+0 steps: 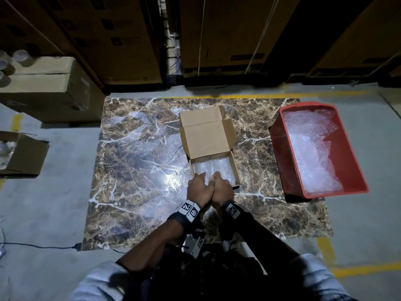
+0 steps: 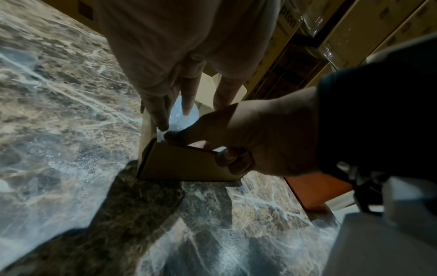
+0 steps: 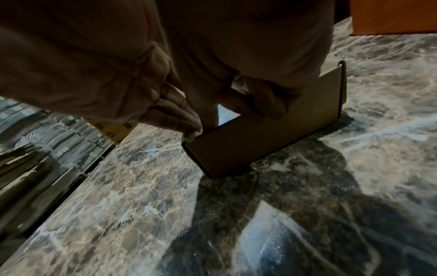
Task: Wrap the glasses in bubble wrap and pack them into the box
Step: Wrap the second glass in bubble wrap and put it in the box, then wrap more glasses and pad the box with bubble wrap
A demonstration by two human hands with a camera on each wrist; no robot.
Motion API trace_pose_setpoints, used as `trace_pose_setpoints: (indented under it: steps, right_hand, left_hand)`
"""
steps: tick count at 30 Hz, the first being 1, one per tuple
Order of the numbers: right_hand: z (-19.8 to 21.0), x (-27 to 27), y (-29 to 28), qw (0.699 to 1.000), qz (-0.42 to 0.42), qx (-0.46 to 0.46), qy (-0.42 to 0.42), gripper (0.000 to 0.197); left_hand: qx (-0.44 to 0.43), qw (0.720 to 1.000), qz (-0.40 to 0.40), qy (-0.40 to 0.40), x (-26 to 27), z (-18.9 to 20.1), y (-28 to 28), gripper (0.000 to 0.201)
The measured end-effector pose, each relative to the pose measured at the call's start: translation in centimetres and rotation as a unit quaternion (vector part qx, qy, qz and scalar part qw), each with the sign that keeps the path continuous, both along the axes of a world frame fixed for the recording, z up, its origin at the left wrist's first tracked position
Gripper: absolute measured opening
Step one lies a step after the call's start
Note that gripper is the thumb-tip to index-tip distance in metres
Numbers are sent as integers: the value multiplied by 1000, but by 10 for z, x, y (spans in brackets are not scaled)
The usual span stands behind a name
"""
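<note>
Both hands are at the near end of the small cardboard box (image 1: 213, 166), pressed side by side. The left hand (image 1: 198, 186) reaches over the near wall with fingers extended and loosely spread; in its wrist view the fingertips (image 2: 163, 125) point down into the box and touch the bubble wrap there. The right hand (image 1: 222, 187) is partly curled, thumb reaching into the box at the wrap; whether it actually grips the wrap cannot be told. The box stands on the marble-patterned surface (image 1: 134, 170), lid flap raised away from the person. Count inside the box: two wrapped bundles (image 1: 221, 168), lying side by side, touching, filling the floor of the box. One red bin (image 1: 282, 153) stands on the surface to the right, well apart from the box, holding loose bubble wrap sheets (image 1: 312, 148). Three clear glasses (image 1: 20, 55) are visible on a large carton (image 1: 50, 92) at far left. One smaller open carton (image 1: 23, 155) sits on the floor below it.
</note>
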State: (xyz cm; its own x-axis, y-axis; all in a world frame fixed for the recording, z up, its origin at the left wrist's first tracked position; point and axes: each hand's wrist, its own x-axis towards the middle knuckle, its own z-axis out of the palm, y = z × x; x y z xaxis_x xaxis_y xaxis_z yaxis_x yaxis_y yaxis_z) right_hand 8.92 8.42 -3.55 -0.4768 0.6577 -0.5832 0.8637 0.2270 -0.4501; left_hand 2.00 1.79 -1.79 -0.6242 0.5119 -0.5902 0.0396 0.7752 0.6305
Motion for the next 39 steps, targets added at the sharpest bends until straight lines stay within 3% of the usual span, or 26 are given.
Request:
trace_pose_setpoints:
  steps: [2,6,12,16,19,23,27,32,39]
  right_hand:
    - [2,0,0,1000,-5,-4,-1,24]
    - [-5,4,1,1000,24,11,4,15]
    - [-12,4,0,999,22,12,40,29]
    - [-11,7,-3,998,-5,-1,57,49]
    - [-11,11,-5,998,-2,-1,61,55]
    - [-7,13,0,998,25,-8,57,61]
    - [6,20,14,995,51,21,82,53]
    - [34,47,57,985,7,47,168,30]
    - [89,107,151,962,-89,116,230,14]
  left_hand:
    - [-3,1000,8,-4,1,-2,-1,62]
    - [-2,1000,11,-19,2,-2,-3,62]
    - [2,999,9,-31,4,2,-1,61]
    - [14,999,10,-44,8,3,0,74]
    - [5,999,-22,-34,12,0,-1,83]
    - [8,999,-4,-44,10,2,-4,83]
    - [16,999,19,-21,-3,13,-8,67]
    - [80,995,63,21,-26,25,-9,19]
    - [139,990,-1,36,-21,51,43,24]
